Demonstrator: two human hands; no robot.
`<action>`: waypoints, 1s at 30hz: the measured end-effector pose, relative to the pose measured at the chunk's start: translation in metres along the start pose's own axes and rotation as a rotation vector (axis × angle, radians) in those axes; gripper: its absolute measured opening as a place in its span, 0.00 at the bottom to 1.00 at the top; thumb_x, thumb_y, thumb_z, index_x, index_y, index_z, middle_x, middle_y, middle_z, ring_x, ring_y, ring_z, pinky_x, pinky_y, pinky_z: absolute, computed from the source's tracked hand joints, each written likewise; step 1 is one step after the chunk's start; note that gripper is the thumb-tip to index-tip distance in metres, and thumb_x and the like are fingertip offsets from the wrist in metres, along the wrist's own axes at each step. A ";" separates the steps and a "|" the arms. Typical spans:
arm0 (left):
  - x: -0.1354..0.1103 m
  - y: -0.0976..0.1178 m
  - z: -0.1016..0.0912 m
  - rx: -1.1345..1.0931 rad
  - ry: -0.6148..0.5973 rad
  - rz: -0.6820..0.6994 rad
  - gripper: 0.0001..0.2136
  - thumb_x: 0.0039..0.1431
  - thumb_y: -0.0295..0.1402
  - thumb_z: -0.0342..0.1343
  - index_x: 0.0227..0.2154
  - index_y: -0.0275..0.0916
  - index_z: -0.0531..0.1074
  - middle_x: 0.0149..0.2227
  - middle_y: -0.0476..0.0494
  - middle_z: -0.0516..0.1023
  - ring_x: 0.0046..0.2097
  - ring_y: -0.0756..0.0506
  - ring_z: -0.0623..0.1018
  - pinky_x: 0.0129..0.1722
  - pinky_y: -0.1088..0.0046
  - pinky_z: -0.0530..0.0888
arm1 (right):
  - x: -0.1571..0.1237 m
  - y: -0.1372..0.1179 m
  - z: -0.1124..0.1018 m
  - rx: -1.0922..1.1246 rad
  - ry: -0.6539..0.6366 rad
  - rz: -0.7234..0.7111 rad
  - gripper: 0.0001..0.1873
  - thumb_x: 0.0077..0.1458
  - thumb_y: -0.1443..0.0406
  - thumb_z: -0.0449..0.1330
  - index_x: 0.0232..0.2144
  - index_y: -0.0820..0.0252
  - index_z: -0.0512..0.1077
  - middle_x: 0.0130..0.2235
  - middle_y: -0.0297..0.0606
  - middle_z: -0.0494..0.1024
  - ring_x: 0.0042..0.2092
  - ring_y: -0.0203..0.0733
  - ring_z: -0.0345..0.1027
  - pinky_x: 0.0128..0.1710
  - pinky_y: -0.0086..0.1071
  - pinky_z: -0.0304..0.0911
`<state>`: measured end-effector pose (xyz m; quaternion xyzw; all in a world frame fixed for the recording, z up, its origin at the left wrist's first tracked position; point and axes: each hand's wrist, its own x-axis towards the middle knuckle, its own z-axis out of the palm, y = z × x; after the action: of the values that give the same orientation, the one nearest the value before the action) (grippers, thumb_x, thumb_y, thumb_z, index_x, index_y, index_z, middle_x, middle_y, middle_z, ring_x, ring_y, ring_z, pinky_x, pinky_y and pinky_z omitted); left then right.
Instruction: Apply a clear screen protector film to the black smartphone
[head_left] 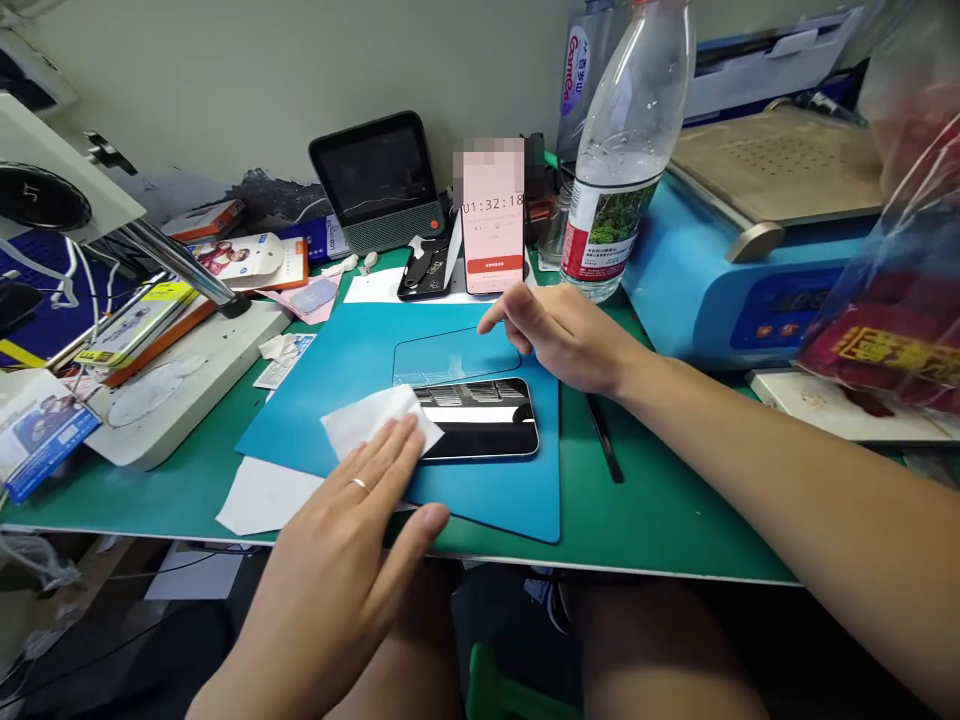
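A black-screened phone (480,425) lies face up on the blue mat (315,390), with light reflected in its glass. My left hand (352,535) presses a white wipe (375,415) over the phone's left end; its fingers are stretched flat and the thumb stands apart. Just behind the phone is a clear dark-edged screen protector (457,350). My right hand (559,335) hovers at or over the protector's right end, index finger extended and the others curled, nothing visible in it. Whether it touches the protector I cannot tell.
A dark tweezer-like tool (604,440) lies right of the mat. Behind stand a phone showing a timer (493,230), a smart display (379,180) and a plastic bottle (622,170). A blue machine (720,270) is at right, a lamp stand (195,400) at left.
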<state>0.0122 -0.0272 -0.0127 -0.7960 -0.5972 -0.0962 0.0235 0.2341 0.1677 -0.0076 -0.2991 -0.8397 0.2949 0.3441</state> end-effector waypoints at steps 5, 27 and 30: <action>-0.001 0.014 0.009 0.094 0.053 0.013 0.31 0.75 0.48 0.43 0.71 0.29 0.58 0.70 0.29 0.63 0.69 0.30 0.68 0.60 0.44 0.76 | 0.003 0.000 0.002 -0.056 -0.066 -0.047 0.50 0.62 0.32 0.31 0.31 0.61 0.79 0.24 0.34 0.69 0.28 0.39 0.63 0.32 0.35 0.52; 0.001 -0.054 -0.013 -0.044 -0.097 -0.029 0.28 0.77 0.47 0.38 0.68 0.35 0.65 0.70 0.39 0.65 0.73 0.38 0.61 0.72 0.50 0.60 | 0.014 0.007 -0.001 -0.307 -0.011 -0.147 0.29 0.66 0.44 0.52 0.39 0.61 0.80 0.40 0.48 0.82 0.44 0.53 0.71 0.45 0.43 0.61; 0.007 -0.064 -0.016 -0.062 -0.063 -0.008 0.24 0.77 0.45 0.41 0.62 0.39 0.73 0.66 0.41 0.73 0.70 0.37 0.68 0.70 0.51 0.64 | 0.016 0.011 -0.003 -0.392 -0.027 -0.114 0.28 0.66 0.48 0.53 0.49 0.65 0.79 0.47 0.54 0.83 0.50 0.58 0.72 0.50 0.48 0.64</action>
<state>-0.0487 -0.0050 -0.0010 -0.7966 -0.5975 -0.0895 -0.0204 0.2303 0.1873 -0.0075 -0.3083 -0.9012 0.1099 0.2840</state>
